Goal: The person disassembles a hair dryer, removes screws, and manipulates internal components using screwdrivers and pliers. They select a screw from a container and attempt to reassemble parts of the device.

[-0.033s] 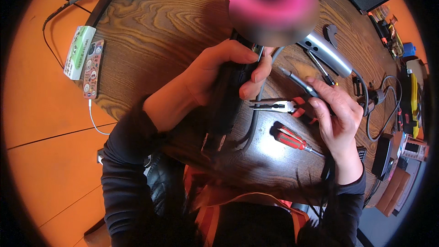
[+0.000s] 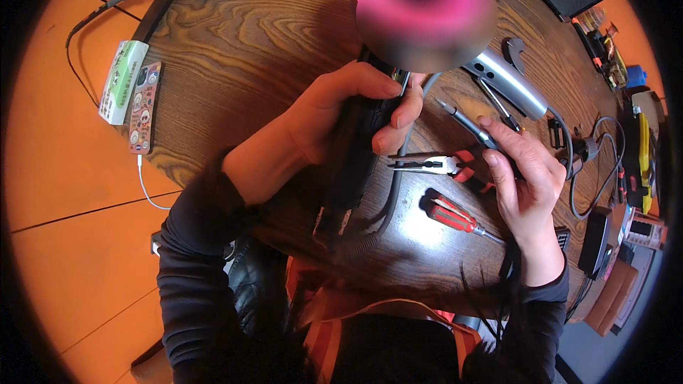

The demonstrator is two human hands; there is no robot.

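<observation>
My left hand is wrapped round the black handle of a hair dryer with a pink ring-shaped head. The head is blurred, and part of the handle lies in shadow. Between the thumb and fingers of my right hand is a slim grey pen-shaped tool, its pale tip pointing up and left, apart from the dryer. Long-nose pliers with red handles lie on the table beneath that tool, partly behind my right hand. Nearer to me rests a red-handled screwdriver.
A silver tube-shaped casing with a grey cord lies at the right, beside a thin screwdriver and a dark hooked piece. At the left edge sit a patterned phone on a white cable and a green-and-white box.
The pen-shaped tool's tip has tilted very slightly upward. My left hand and the hair dryer have stayed in place.
</observation>
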